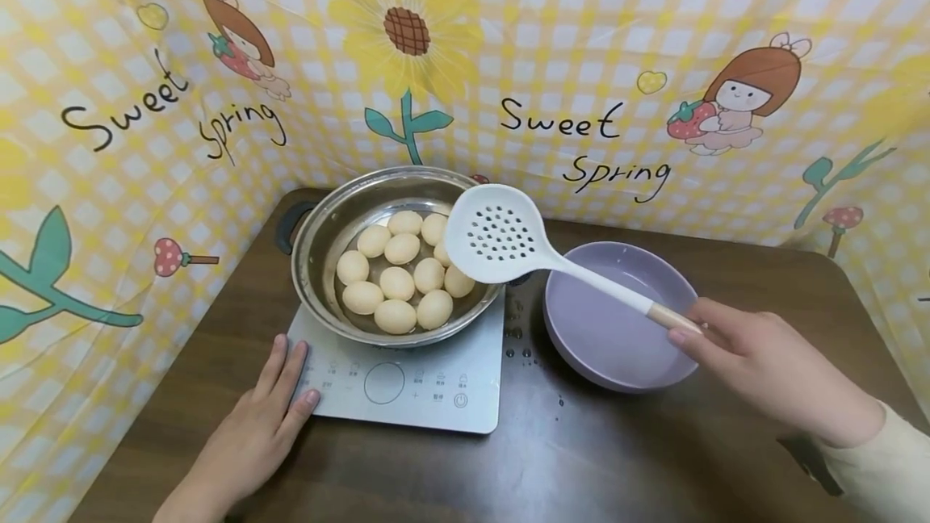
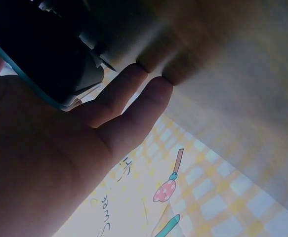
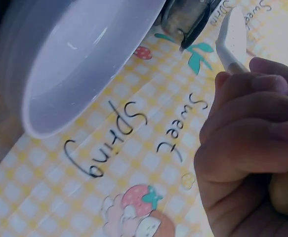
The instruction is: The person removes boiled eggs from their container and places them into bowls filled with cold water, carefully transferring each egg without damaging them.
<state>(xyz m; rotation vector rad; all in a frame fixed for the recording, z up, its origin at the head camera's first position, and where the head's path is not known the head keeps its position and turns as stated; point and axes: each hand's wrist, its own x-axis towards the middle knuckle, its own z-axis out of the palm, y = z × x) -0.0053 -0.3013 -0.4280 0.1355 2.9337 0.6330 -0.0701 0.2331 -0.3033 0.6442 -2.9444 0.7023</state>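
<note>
My right hand (image 1: 781,361) grips a white skimmer (image 1: 496,232) by its wood-coloured handle end. Its perforated head overlaps the right rim of the steel pot (image 1: 312,297) in the head view. Several pale eggs (image 1: 396,283) lie in the pot, and the skimmer head hides some of them in part. Fingers curled round the handle fill the right side of the right wrist view. My left hand (image 1: 243,434) rests at the left edge of the white induction cooker (image 1: 349,410), fingers extended, holding nothing. In the left wrist view its fingers stretch beside the cooker's dark underside.
A purple bowl (image 1: 617,345) stands right of the cooker, below the skimmer handle, with nothing in it. Water drops (image 1: 516,333) dot the brown table (image 1: 567,466) between cooker and bowl. A yellow checked cloth (image 1: 581,39) hangs behind and at both sides.
</note>
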